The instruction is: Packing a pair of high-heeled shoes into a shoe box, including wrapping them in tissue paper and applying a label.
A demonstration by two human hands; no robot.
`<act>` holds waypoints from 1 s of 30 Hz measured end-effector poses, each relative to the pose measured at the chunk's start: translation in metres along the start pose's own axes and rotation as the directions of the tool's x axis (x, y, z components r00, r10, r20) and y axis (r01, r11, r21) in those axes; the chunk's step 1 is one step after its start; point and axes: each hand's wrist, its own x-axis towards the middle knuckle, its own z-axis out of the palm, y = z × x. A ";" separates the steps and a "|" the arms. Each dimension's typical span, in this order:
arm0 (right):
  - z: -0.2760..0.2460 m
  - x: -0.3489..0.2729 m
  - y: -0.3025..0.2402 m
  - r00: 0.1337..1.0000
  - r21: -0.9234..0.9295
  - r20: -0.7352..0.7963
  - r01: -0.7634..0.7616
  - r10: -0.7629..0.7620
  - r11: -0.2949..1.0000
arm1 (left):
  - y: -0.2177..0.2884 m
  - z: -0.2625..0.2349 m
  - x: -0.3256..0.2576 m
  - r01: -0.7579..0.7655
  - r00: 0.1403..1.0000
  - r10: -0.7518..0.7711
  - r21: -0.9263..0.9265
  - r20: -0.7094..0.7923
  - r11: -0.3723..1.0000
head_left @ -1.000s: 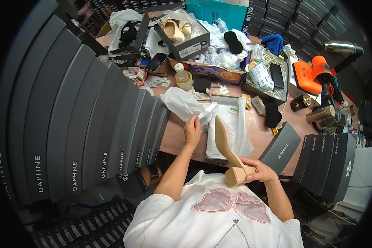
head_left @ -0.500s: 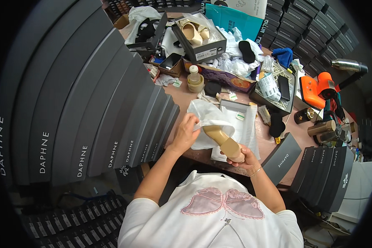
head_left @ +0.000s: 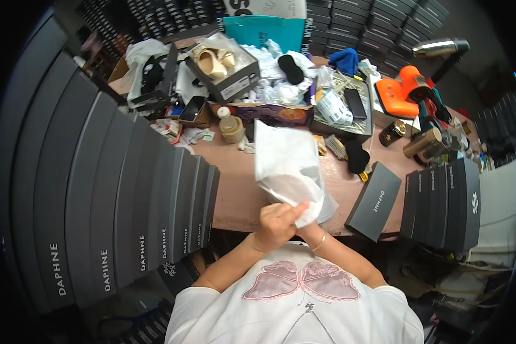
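Observation:
My left hand [head_left: 276, 227] is closed on the gathered near edge of a white cloth-like bag [head_left: 286, 150], with thumb and fingers pinching it. The bag stretches away from me over the table's near edge, and a rounded bulge shows in its lower half. No shoe can be seen now; the bag covers whatever is inside. Close beside my left hand, my right hand [head_left: 312, 231] goes up to the bag's mouth, a bracelet at its wrist. Its fingers are hidden by the bag. More white wrapping [head_left: 329, 207] shows just right of the bag.
Tall stacks of dark shoe boxes [head_left: 114, 195] stand at the left, more boxes [head_left: 441, 200] at the right. A dark box lid [head_left: 375, 202] lies on the pink table [head_left: 235, 189]. Farther back are a glue bottle [head_left: 230, 125], a brush [head_left: 336, 147] and an orange tool [head_left: 397, 97].
The beige shoe, before in my right hand and partly in the bag, is now out of sight under the bag. My hands have come together near the table's edge. The whole view has shifted.

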 end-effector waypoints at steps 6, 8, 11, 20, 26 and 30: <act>-0.032 0.014 0.006 0.835 -0.733 0.388 0.536 -0.390 0.418 | 0.006 0.006 -0.035 0.029 0.969 -0.002 -0.107 0.246 0.994; -0.033 0.009 0.012 0.803 -0.770 0.432 0.566 -0.411 0.296 | 0.012 -0.004 -0.041 0.179 0.962 -0.143 -0.143 0.231 0.973; -0.021 0.000 0.008 0.780 -0.787 0.533 0.600 -0.329 0.147 | 0.006 -0.017 -0.051 0.571 0.723 -0.691 -0.588 0.029 0.572; -0.064 -0.024 -0.030 0.737 0.048 0.455 -0.580 0.499 0.813 | -0.074 -0.064 -0.097 0.721 0.479 -0.874 -0.607 0.088 0.334; -0.075 -0.035 -0.059 0.748 -0.752 0.428 -0.017 0.508 0.659 | -0.083 -0.048 -0.024 0.866 0.482 -0.821 -0.027 0.306 0.498; -0.091 -0.021 0.018 0.988 -0.723 0.136 0.052 0.067 0.689 | -0.148 0.059 -0.018 0.731 0.568 -0.814 -0.528 0.121 0.432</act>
